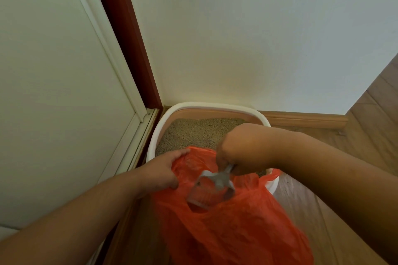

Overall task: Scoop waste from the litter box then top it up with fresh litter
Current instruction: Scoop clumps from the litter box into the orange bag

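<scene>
A white litter box with a pink inner wall sits in the corner, filled with tan litter. An orange plastic bag lies in front of it and covers the box's near side. My left hand grips the bag's left edge and holds its mouth apart. My right hand is closed on the handle of a grey slotted scoop. The scoop's head points down into the bag's mouth. Whatever lies inside the bag is hidden.
A white door with a dark red frame stands close on the left. A white wall with a wooden skirting board runs behind the box. Wooden floor stretches to the right.
</scene>
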A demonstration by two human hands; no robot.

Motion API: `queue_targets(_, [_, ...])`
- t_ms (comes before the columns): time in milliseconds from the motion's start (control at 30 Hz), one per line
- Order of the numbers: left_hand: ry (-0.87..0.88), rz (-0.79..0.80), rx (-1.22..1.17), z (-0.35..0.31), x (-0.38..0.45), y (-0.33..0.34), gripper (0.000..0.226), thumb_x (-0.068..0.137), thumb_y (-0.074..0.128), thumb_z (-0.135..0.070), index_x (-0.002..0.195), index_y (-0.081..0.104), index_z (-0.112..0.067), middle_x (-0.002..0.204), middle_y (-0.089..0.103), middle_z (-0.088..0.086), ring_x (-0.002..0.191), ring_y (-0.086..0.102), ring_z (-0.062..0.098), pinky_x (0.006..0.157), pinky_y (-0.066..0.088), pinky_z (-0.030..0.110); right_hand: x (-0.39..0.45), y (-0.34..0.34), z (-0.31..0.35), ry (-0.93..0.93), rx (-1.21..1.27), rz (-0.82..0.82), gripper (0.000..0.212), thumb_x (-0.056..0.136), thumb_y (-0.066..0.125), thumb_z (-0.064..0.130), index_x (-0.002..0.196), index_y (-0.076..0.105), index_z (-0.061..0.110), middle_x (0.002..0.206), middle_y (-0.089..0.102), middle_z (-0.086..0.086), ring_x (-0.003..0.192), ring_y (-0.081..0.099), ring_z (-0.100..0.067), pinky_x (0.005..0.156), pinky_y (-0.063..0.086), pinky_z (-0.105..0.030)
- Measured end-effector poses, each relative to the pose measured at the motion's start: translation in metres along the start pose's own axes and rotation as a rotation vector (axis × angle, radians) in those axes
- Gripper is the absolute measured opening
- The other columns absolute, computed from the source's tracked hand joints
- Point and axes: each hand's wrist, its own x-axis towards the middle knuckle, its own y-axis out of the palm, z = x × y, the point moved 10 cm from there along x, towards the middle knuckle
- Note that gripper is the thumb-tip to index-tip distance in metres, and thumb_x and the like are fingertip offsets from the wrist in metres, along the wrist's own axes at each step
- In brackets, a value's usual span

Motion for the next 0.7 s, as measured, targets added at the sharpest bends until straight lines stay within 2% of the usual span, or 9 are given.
queue_targets(133, [0.007,0.010,0.006,-0.002,0.000,0.001,0.100,0.079,0.065,0.012,0.155,0.031,-0.044,0.134,0.052,-0.007,0.103,0.065,0.014,0.072,0.061,0.025,-0.003,-0.002,0.004,-0.023,-0.062,-0.056,0.015,0.092,0.058,0.030,0.101,0.070,0.032,0.092,0.067,0.007,0.080,0.065,-0.019,0.057,0.043,-0.028])
queue_targets(200, [0.008,0.011,-0.005,-0.001,0.000,0.001,0.101,0.079,0.065,0.013,0.156,0.031,-0.042,0.133,0.052,-0.008,0.103,0.065,0.013,0.069,0.059,0.022,-0.003,-0.005,0.005,-0.035,-0.104,-0.090,0.014,0.092,0.056,0.030,0.097,0.070,0.031,0.090,0.068,0.006,0.080,0.065,-0.020,0.057,0.044,-0.028])
queue_targets(300, [0.007,0.013,-0.013,0.001,0.000,0.002,0.100,0.079,0.068,0.010,0.155,0.031,-0.043,0.136,0.054,-0.008,0.105,0.065,0.012,0.075,0.062,0.026,-0.008,-0.019,0.007,-0.062,-0.115,-0.195,0.016,0.092,0.055,0.030,0.099,0.070,0.034,0.090,0.068,0.008,0.079,0.065,-0.018,0.057,0.049,-0.030])
queue_targets(433, [0.016,-0.017,-0.023,0.003,0.000,-0.003,0.098,0.080,0.073,0.007,0.156,0.033,-0.041,0.136,0.057,-0.010,0.107,0.065,0.007,0.081,0.062,0.026,-0.019,-0.034,0.015,-0.098,-0.137,-0.347,0.019,0.086,0.068,0.022,0.100,0.073,0.033,0.086,0.068,0.010,0.074,0.065,-0.018,0.052,0.051,-0.031])
queue_targets(533, [0.010,-0.039,-0.033,0.006,-0.002,-0.010,0.102,0.075,0.066,0.014,0.155,0.035,-0.042,0.131,0.061,-0.006,0.101,0.071,0.018,0.080,0.064,0.036,-0.015,-0.012,0.025,-0.098,-0.169,-0.239,0.011,0.087,0.067,0.022,0.095,0.071,0.029,0.083,0.065,0.008,0.073,0.064,-0.019,0.052,0.048,-0.028])
queue_targets(600, [0.008,-0.030,-0.016,0.006,-0.005,-0.011,0.102,0.076,0.065,0.014,0.155,0.035,-0.043,0.131,0.059,-0.005,0.097,0.072,0.020,0.073,0.063,0.033,-0.015,0.000,0.029,-0.108,-0.170,-0.199,0.008,0.089,0.066,0.025,0.094,0.069,0.029,0.083,0.063,0.008,0.072,0.062,-0.019,0.051,0.047,-0.029])
queue_targets(700, [0.000,-0.025,-0.005,0.005,-0.008,-0.011,0.102,0.077,0.064,0.014,0.155,0.034,-0.044,0.130,0.058,-0.007,0.098,0.071,0.018,0.073,0.063,0.031,-0.019,0.003,0.020,-0.078,-0.150,-0.223,0.012,0.085,0.070,0.025,0.095,0.070,0.031,0.084,0.064,0.009,0.072,0.062,-0.018,0.050,0.049,-0.029])
